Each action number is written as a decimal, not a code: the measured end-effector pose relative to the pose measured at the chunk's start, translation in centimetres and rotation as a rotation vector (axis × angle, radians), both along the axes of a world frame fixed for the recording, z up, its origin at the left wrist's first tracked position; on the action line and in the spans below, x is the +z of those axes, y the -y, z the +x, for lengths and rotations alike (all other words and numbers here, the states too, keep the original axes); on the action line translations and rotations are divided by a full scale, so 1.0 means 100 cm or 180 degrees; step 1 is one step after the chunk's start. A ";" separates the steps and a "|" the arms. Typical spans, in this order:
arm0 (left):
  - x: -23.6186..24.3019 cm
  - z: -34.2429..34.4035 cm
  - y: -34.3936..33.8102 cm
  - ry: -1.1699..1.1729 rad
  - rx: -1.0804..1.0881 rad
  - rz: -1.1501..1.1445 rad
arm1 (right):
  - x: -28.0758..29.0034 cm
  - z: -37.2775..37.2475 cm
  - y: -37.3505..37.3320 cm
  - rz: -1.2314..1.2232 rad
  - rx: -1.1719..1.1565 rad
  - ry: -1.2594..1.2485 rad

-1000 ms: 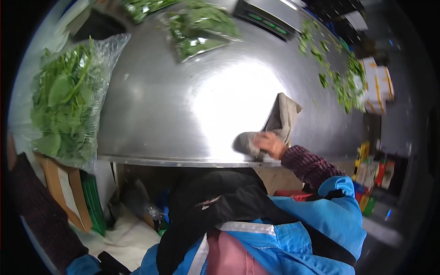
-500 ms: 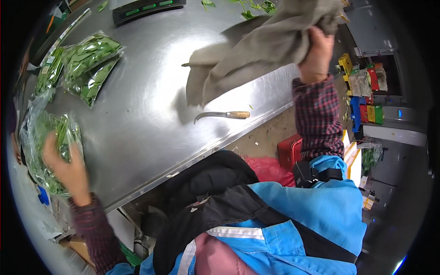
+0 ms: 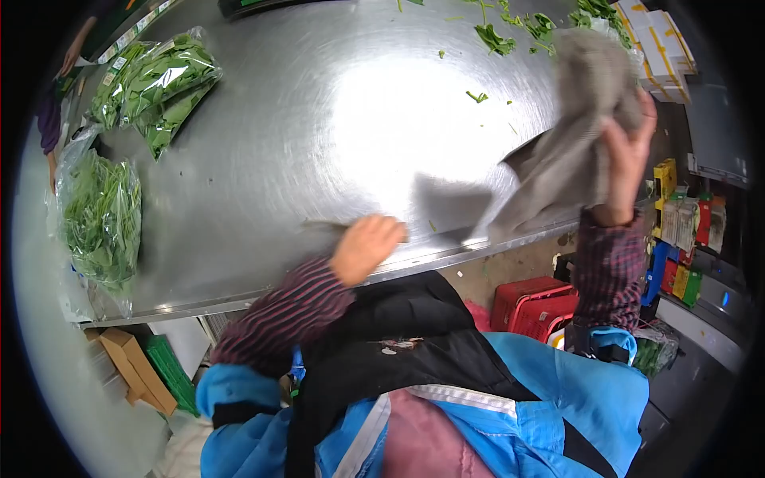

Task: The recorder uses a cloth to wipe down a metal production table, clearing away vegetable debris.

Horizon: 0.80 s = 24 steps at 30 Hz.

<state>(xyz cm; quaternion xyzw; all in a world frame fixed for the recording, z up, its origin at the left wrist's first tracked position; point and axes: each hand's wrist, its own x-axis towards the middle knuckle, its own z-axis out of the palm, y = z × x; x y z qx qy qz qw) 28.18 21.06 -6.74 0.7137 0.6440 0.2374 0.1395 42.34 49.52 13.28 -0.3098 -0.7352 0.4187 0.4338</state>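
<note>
Okay, the left hand (image 3: 369,248) has swung over from the bagged greens (image 3: 103,211) to the curved knife (image 3: 323,225), and the grey cloth (image 3: 570,151) is off to the right now. Knife's by the bench's (image 3: 239,231) front edge, long axis roughly along it, blurry blade poking out left. Left hand's way nearer, looks wrapped round the handle. Hands are well apart; the right hand (image 3: 628,163) has the cloth bunched in its grip.

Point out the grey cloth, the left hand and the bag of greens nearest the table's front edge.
Grey cloth (image 3: 575,139), head view: middle of its blurred folds.
Left hand (image 3: 363,251), head view: back of the hand.
Bag of greens (image 3: 102,217), head view: middle of its clear side.
</note>
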 end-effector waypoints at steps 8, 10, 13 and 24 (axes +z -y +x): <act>0.012 -0.124 0.147 -0.0850 0.1891 -0.0493 | -0.191 -0.127 0.210 -0.1842 0.2719 -0.0221; 0.005 -0.136 0.177 -0.0885 0.2129 -0.0931 | -0.246 -0.116 0.262 0.1232 0.3142 0.1580; -0.008 -0.153 0.203 -0.0950 0.2052 -0.1020 | -0.256 -0.123 0.229 0.1787 0.2911 0.1213; 0.014 -0.120 0.141 -0.0501 0.1798 -0.0405 | -0.223 0.048 -0.129 0.0629 -0.1751 0.1958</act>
